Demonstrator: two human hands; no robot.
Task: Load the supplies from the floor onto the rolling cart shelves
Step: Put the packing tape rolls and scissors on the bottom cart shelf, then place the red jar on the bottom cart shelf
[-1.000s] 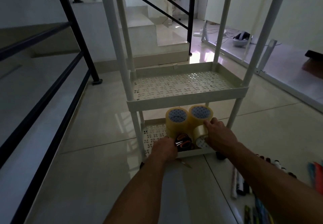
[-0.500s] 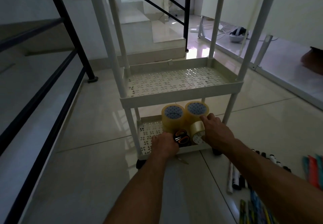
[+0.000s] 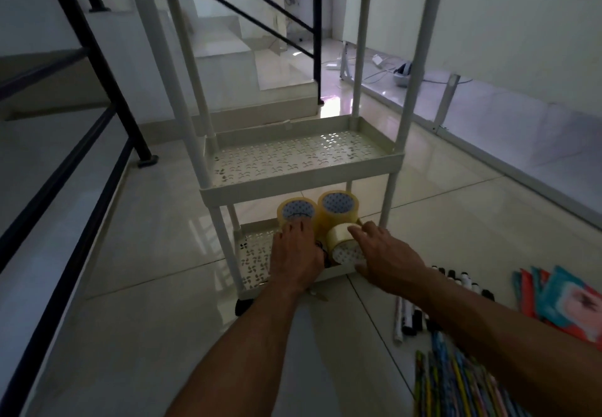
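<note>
Both hands work at the rolling cart (image 3: 293,185), whose bottom shelf (image 3: 250,254) lies under them. Left hand (image 3: 294,254) rests flat, fingers spread, against two upright tape rolls (image 3: 298,213); right hand (image 3: 386,258) cups, half-open, a smaller roll (image 3: 343,244). Tape looks settled; next, reach right for the markers (image 3: 456,281) on the floor.

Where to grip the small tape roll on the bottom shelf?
Pinch the small tape roll across its curved outer band, coming from above and the front. It lies tilted, its open core facing you; the two bigger rolls crowd it from behind.
</note>
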